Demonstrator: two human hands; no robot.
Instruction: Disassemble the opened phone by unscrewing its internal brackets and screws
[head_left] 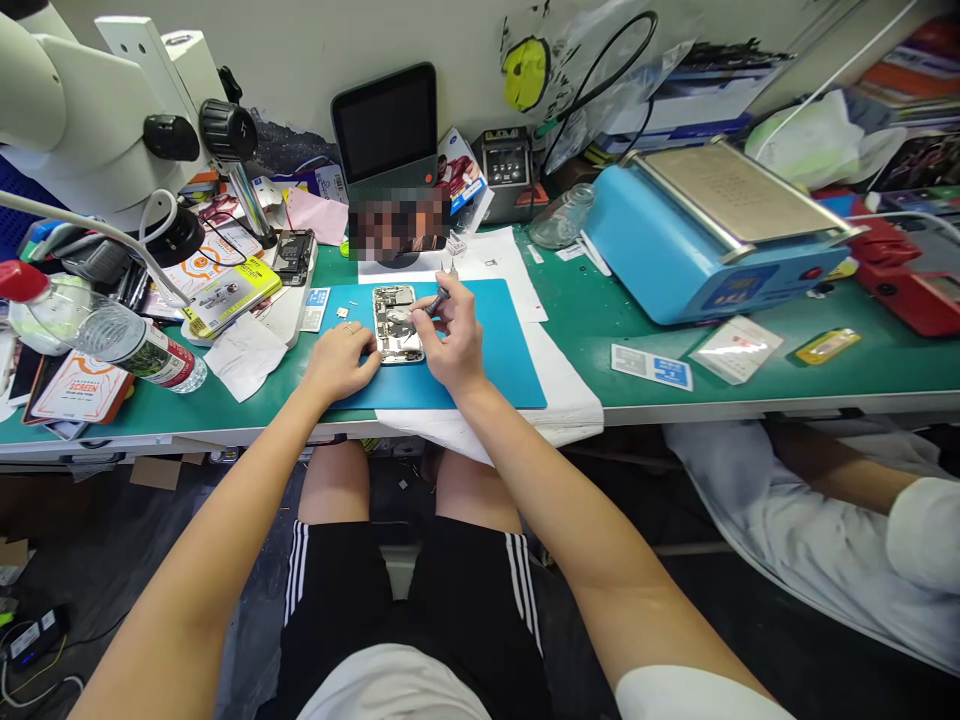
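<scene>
An opened smartphone (pixel 398 325) lies on a blue mat (pixel 495 345), its inner parts exposed. My right hand (pixel 455 335) is closed around a small dark screwdriver (pixel 439 298), held slanting over the phone's right side. Resting on the mat, my left hand (pixel 341 365) has its fingers curled at the phone's left lower edge; whether they grip it cannot be made out. Small loose metal parts (pixel 343 313) lie on the mat above my left hand.
A blue heating machine (pixel 675 250) stands at right. A microscope (pixel 112 120) and a plastic bottle (pixel 120 335) are at left. At the back are a dark screen (pixel 386 125) and a glass jar (pixel 566 217). White paper (pixel 559 400) overhangs the table's front edge. Another person's arm (pixel 832 465) is at right.
</scene>
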